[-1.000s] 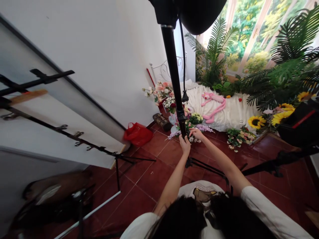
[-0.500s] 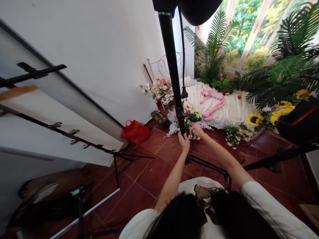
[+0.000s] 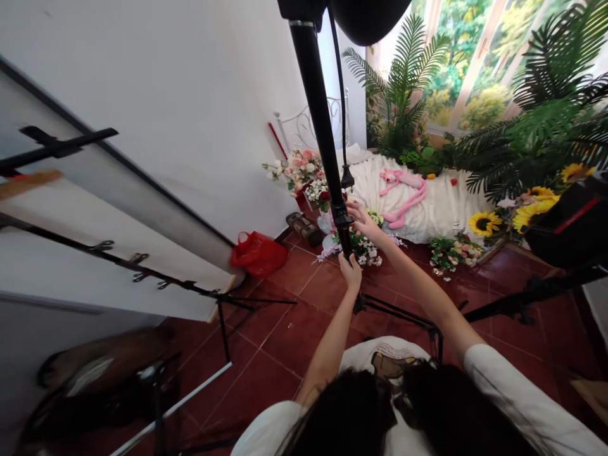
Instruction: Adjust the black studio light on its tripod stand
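A black light stand (image 3: pixel 317 114) rises in front of me, leaning up to the left. My left hand (image 3: pixel 350 273) is wrapped round its lower pole, just under a black locking collar (image 3: pixel 341 216). My right hand (image 3: pixel 365 223) is up beside that collar, fingers stretched out and apart, their tips at its right side. Whether the fingertips press on the collar's knob I cannot make out. A dark lamp head (image 3: pixel 368 19) tops the pole, cut off by the frame. A black cable with a plug (image 3: pixel 348 177) hangs alongside the pole.
Stand legs (image 3: pixel 399 313) spread over the red tiled floor (image 3: pixel 280 329). Left are a white board (image 3: pixel 118 253) on a clipped frame and a red bag (image 3: pixel 260 253). Ahead, a pink plush toy (image 3: pixel 408 196) lies on white cloth (image 3: pixel 441 209) among flowers. Another dark lamp (image 3: pixel 565 221) stands right.
My right hand has moved up and left, from beside the lower pole to the locking collar, its fingers now spread. My left hand keeps its grip. The view has shifted slightly.
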`<state>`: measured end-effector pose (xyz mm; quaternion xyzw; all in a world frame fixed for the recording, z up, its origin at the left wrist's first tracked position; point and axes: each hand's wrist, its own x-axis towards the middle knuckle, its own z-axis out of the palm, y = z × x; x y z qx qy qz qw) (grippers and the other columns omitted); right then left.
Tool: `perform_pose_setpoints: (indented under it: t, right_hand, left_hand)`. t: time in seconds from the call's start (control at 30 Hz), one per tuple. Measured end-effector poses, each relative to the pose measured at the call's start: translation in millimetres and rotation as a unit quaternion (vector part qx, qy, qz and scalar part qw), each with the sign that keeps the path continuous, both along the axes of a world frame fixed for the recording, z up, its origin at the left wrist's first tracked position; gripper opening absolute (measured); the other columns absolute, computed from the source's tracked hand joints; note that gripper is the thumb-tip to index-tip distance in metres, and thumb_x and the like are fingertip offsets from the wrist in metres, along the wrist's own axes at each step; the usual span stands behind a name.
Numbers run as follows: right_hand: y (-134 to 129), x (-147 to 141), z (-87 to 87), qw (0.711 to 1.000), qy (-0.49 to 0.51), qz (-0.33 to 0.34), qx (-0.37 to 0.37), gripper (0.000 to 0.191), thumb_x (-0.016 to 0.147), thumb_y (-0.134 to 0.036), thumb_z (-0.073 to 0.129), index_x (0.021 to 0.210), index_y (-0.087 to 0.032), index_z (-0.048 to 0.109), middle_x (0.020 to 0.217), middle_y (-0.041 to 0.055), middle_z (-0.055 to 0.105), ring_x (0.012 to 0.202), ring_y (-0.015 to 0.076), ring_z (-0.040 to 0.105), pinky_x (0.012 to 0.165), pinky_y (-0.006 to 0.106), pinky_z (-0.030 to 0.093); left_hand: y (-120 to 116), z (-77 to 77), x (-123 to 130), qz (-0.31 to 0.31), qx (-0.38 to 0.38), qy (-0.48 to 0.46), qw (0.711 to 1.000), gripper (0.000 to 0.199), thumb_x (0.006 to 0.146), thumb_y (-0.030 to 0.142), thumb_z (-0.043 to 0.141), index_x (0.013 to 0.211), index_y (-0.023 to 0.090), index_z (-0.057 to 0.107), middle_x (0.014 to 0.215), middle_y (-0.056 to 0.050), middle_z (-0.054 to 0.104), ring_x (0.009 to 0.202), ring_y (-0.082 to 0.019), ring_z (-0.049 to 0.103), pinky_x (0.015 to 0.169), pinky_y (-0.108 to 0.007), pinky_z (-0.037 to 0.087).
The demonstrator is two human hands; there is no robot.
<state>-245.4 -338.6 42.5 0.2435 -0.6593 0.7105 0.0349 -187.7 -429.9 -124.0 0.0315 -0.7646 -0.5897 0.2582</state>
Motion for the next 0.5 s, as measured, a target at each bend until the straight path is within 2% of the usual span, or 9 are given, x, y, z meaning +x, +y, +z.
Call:
perform_pose_setpoints:
  t: [0.1,0.2,0.33,0.5]
  right_hand:
    - [-14.4,18.4,44.8,0.996,0.044,0.073,0.004,0.074,0.069,-0.032,0.077,0.134,-0.025,0.041,0.123,0.0067,0.062,0.104,0.0204,0.063,0.085,0.033,0.056]
    - [-33.3,29.7,65.7,0.997,0.069,0.033,-0.002,0.07,0.068,-0.04,0.08,0.127,-0.022,0.046,0.112,0.0072,0.065,0.091,0.0179,0.064,0.078,0.031,0.057]
    - [-51.8,24.0,70.8,0.996,0.061,-0.063,-0.004,0.05,0.077,-0.049,0.073,0.112,-0.019,0.053,0.086,0.0024,0.065,0.066,0.0134,0.058,0.065,0.029,0.054]
    - [-61.7,17.9,67.2,0.981,0.066,-0.177,0.038,0.037,0.082,-0.053,0.064,0.096,-0.02,0.054,0.078,0.0001,0.057,0.071,0.0146,0.059,0.067,0.028,0.052]
  left_hand:
    - [0.3,-1.3,-1.2,0.019,0.001,-0.003,1.0,0.063,0.094,0.064,0.031,0.118,0.011,0.054,0.114,-0.023,0.063,0.118,-0.03,0.059,0.104,-0.043,0.044]
    - [0.7,-1.3,-1.8,0.018,0.002,-0.006,1.0,0.064,0.093,0.066,0.03,0.118,0.012,0.054,0.114,-0.023,0.063,0.12,-0.03,0.058,0.105,-0.043,0.043]
    - [1.0,1.8,-0.5,0.014,0.003,-0.013,1.0,0.062,0.094,0.064,0.03,0.116,0.011,0.054,0.113,-0.023,0.063,0.119,-0.03,0.059,0.104,-0.043,0.044]
    - [-0.2,8.2,4.7,-0.001,0.01,-0.004,1.0,0.051,0.096,0.057,0.032,0.115,0.014,0.051,0.111,-0.019,0.062,0.112,-0.026,0.06,0.099,-0.039,0.046]
